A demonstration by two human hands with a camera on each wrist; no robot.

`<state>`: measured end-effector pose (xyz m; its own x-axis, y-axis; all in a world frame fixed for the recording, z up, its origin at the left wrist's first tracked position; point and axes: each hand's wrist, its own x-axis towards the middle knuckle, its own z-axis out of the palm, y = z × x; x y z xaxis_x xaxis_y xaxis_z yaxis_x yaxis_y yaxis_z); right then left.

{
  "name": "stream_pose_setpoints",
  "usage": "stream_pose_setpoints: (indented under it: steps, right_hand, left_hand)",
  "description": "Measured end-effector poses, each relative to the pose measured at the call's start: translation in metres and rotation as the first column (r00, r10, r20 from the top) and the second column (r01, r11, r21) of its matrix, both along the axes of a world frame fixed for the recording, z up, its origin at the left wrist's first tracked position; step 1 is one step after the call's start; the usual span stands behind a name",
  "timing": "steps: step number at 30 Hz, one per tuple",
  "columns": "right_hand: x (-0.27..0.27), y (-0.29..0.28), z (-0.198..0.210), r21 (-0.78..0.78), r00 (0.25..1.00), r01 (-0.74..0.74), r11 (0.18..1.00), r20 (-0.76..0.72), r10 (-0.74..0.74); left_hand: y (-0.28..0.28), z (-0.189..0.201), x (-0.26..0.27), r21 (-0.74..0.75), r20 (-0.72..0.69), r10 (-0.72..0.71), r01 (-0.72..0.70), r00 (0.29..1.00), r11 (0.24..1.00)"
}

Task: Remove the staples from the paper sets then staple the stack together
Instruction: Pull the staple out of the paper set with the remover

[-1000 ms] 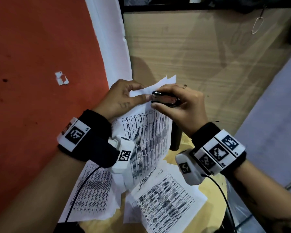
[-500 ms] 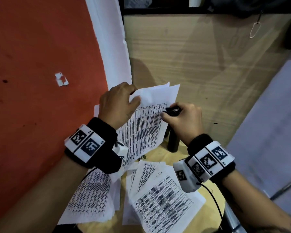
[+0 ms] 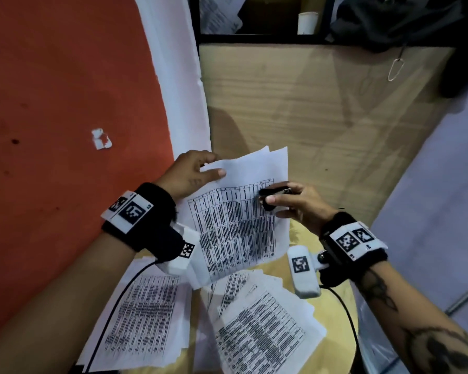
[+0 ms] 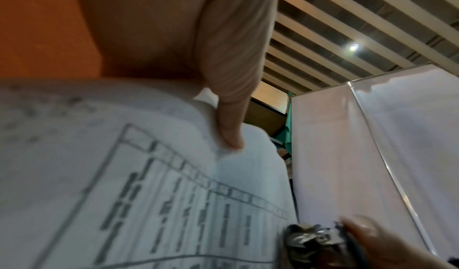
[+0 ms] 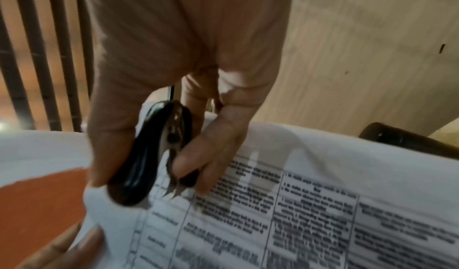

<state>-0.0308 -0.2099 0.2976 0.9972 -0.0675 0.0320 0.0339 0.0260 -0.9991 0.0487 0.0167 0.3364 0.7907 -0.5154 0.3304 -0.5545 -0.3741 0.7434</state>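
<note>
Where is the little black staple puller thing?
In the head view the small black staple remover sits right of centre, gripped by the right hand against the right edge of the printed paper set.

To my left the red floor (image 3: 65,103) fills the frame's left side, edged by a white strip (image 3: 179,85). Ahead stands a pale wood panel (image 3: 308,117). Above me, a slatted ceiling (image 4: 372,18) holds one round lamp (image 4: 354,47).
</note>
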Motion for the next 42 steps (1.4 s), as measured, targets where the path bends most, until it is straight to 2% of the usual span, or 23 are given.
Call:
stream_pose_setpoints:
  steps: [2, 4, 7, 10, 12, 14, 16, 20, 22, 24, 27, 31, 34, 37, 39, 42]
  right_hand:
    - [-0.002, -0.004, -0.001, -0.018, 1.000, -0.030, 0.999, -0.005, 0.030]
    - [-0.004, -0.006, 0.000, -0.014, 1.000, -0.009, 1.000, 0.011, 0.009]
    - [-0.008, -0.009, 0.003, 0.030, 0.998, 0.047, 0.998, 0.040, -0.048]
    - [-0.012, -0.012, 0.005, 0.091, 0.996, 0.064, 0.994, 0.061, -0.070]
    - [-0.012, -0.014, 0.005, 0.134, 0.996, 0.057, 0.989, 0.068, -0.066]
    - [-0.011, -0.013, 0.003, 0.186, 0.996, 0.042, 0.982, 0.073, -0.056]
    - [-0.009, -0.008, 0.000, 0.224, 0.996, 0.031, 0.974, 0.079, -0.050]
    - [-0.005, 0.005, -0.008, 0.223, 0.997, 0.055, 0.973, 0.042, -0.066]
    - [-0.004, 0.009, -0.014, 0.214, 0.998, 0.058, 0.975, 0.013, -0.063]
    - [-0.001, 0.011, -0.026, 0.198, 0.998, 0.068, 0.978, -0.023, -0.065]
    - [0.002, 0.013, -0.052, 0.138, 0.991, 0.106, 0.985, -0.099, -0.093]
    - [0.006, 0.010, -0.101, 0.048, 0.963, 0.139, 0.989, -0.239, -0.123]
    - [0.007, 0.006, -0.144, 0.028, 0.918, 0.162, 0.986, -0.371, -0.140]
    - [0.004, 0.007, -0.188, -0.024, 0.866, 0.166, 0.986, -0.475, -0.157]
    - [0.002, 0.009, -0.214, -0.067, 0.831, 0.160, 0.985, -0.529, -0.170]
    - [-0.002, 0.007, -0.249, -0.148, 0.778, 0.150, 0.978, -0.592, -0.209]
  left_hand:
    - [-0.001, 0.001, 0.000, -0.055, -0.053, -0.069, 0.066, 0.996, 0.996]
    - [-0.001, -0.001, 0.004, -0.101, -0.034, -0.046, 0.042, 0.998, 0.994]
    - [0.007, -0.011, 0.014, -0.166, 0.039, 0.070, -0.063, 0.997, 0.984]
    - [0.017, -0.023, 0.022, -0.274, 0.042, 0.244, -0.224, 0.969, 0.935]
    - [0.020, -0.034, 0.021, -0.322, -0.044, 0.254, -0.254, 0.966, 0.912]
    - [0.019, -0.049, 0.018, -0.403, -0.216, 0.131, -0.210, 0.968, 0.891]
    - [0.020, -0.064, 0.013, -0.451, -0.341, 0.083, -0.241, 0.936, 0.859]
    - [0.027, -0.083, 0.008, -0.520, -0.375, 0.146, -0.338, 0.916, 0.784]
    - [0.034, -0.088, 0.009, -0.516, -0.372, 0.141, -0.331, 0.917, 0.790]
    - [0.049, -0.095, 0.015, -0.481, -0.374, 0.149, -0.329, 0.915, 0.813]
    - [0.084, -0.107, 0.029, -0.404, -0.355, 0.256, -0.395, 0.899, 0.825]
    - [0.135, -0.133, 0.058, -0.246, -0.390, 0.385, -0.498, 0.836, 0.831]
    - [0.169, -0.173, 0.083, -0.059, -0.432, 0.475, -0.549, 0.767, 0.834]
    - [0.185, -0.225, 0.098, 0.175, -0.459, 0.549, -0.535, 0.698, 0.827]
    - [0.186, -0.257, 0.104, 0.357, -0.436, 0.610, -0.495, 0.661, 0.792]
    - [0.177, -0.294, 0.108, 0.581, -0.382, 0.685, -0.415, 0.621, 0.700]
